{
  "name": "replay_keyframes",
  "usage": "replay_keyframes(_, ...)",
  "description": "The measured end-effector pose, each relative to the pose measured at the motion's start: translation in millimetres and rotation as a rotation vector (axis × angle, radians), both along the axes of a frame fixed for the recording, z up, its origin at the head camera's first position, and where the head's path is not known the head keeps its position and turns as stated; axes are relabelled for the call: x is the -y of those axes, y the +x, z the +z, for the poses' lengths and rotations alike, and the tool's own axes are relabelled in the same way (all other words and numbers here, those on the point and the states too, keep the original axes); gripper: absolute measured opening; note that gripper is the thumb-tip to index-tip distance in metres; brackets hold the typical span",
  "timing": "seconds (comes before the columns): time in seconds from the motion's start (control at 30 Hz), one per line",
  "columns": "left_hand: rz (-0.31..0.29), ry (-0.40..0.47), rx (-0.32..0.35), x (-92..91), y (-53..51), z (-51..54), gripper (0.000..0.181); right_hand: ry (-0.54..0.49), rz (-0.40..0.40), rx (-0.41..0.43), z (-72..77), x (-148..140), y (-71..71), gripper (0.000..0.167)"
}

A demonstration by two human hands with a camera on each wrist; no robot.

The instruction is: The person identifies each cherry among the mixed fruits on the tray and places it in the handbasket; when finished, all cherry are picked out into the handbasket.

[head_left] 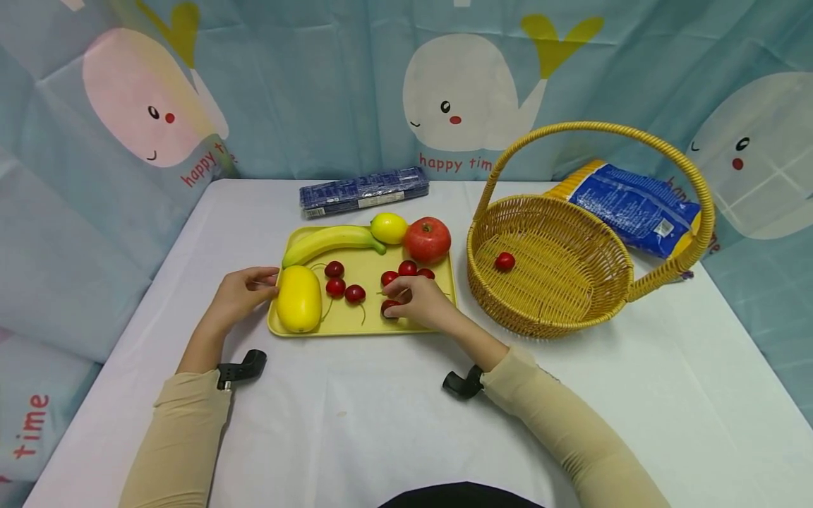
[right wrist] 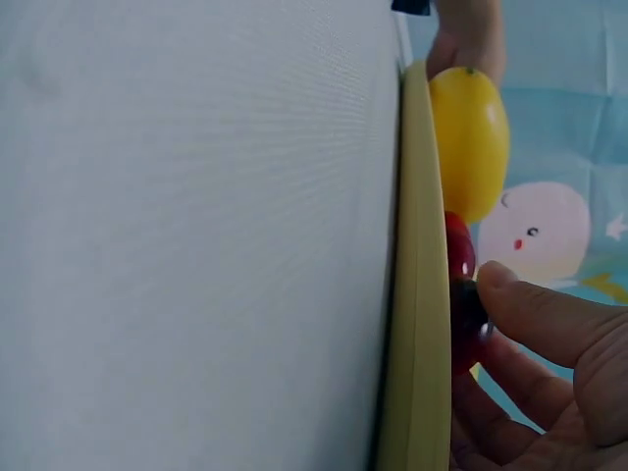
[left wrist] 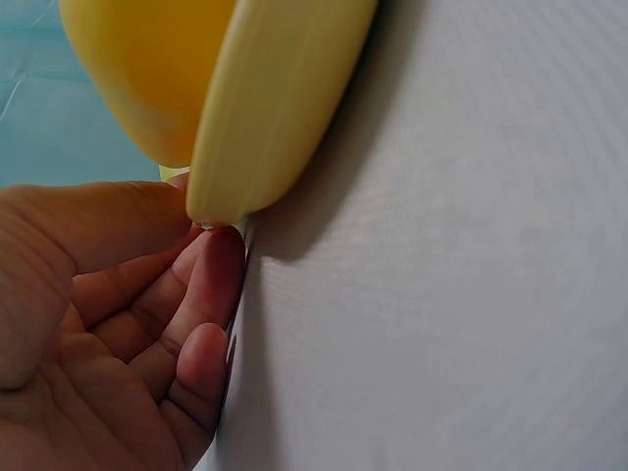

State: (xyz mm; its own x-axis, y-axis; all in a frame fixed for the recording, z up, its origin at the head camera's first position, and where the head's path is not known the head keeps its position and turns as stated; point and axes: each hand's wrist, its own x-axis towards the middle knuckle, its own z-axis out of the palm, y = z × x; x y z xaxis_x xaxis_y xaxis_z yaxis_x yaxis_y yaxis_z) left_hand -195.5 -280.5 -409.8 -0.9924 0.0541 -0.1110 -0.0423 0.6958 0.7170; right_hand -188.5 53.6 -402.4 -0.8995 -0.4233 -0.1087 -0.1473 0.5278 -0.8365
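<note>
Beige sleeves (head_left: 571,430) stretch over the desk (head_left: 317,437). The right hand (head_left: 420,303) holds a cherry (head_left: 384,305) in a narrow grip by the near side of the tray (head_left: 346,334); the basket (head_left: 540,282) lies right, slightly farther. The left hand (head_left: 238,296) pinches the tray's left rim.

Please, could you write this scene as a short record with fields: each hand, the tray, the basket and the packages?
Left hand: holds the left rim of the yellow tray
Right hand: pinches a cherry at the tray
Also on tray: banana, lemon, red apple, yellow oval fruit, more cherries
Wicker basket: right of tray; one small red fruit inside
Packages: dark blue packet behind tray; blue-and-yellow bag behind basket
</note>
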Motion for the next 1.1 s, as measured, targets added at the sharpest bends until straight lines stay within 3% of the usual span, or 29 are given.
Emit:
replay_keyframes(0.33, -0.010, 0.003, -0.004, -0.8, 1.0, 2.0, 0.046, 0.116, 0.080, -0.064, -0.4, 0.6, 2.4, 0.038)
replay_keyframes(0.53, -0.009, 0.002, 0.006, -0.6, 0.5, 1.1, 0.047, 0.114, 0.122, -0.085, -1.3, -3.0, 3.2, 0.038)
replay_keyframes(0.8, -0.017, 0.003, -0.002, 0.5, -0.2, -0.6, 0.047, 0.080, 0.120, -0.084, -2.1, -3.7, 1.8, 0.036)
replay_keyframes(0.93, -0.017, 0.005, -0.004, 0.7, -0.3, -0.8, 0.047, 0.063, 0.116, -0.061, 5.3, -3.6, -0.6, 0.035)
replay_keyframes(1.1, -0.014, 0.002, -0.004, 0.9, -0.8, -0.8, 0.047, 0.044, 0.107, -0.117, 28.5, -6.4, -8.2, 0.035)
